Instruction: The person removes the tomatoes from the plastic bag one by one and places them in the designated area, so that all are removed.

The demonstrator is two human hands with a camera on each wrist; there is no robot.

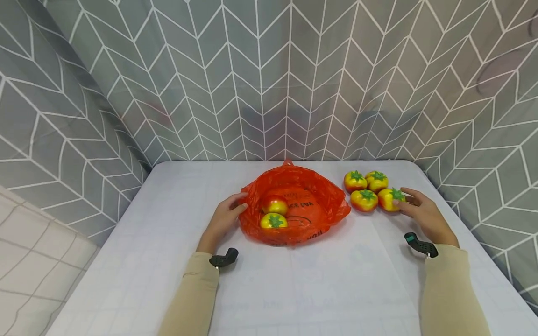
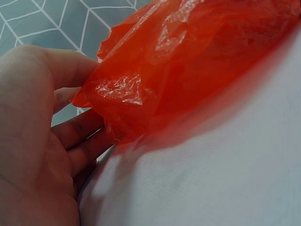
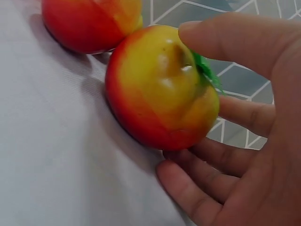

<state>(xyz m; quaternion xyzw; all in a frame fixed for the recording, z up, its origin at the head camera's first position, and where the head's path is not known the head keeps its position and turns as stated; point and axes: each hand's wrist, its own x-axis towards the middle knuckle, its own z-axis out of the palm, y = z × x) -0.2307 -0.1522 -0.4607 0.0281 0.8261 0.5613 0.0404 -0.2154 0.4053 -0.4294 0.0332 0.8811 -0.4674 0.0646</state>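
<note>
A red plastic bag (image 1: 307, 205) lies open-mouthed on the table, with two red-and-yellow tomatoes (image 1: 274, 220) inside. My left hand (image 1: 223, 218) holds its left edge; in the left wrist view the fingers of that hand (image 2: 51, 127) are round a crumpled end of the bag (image 2: 141, 84). On the right, my right hand (image 1: 428, 218) is at the nearest right tomato (image 1: 388, 199) of a small group. In the right wrist view, the thumb of this hand (image 3: 244, 117) lies on top of the tomato (image 3: 160, 89) and the fingers curl round its far and lower side.
Three more tomatoes (image 1: 364, 200) stand close beside the gripped one, right of the bag. A white cloth covers the table (image 1: 319, 289). Grey patterned curtains (image 1: 273, 93) hang behind the table and at both sides.
</note>
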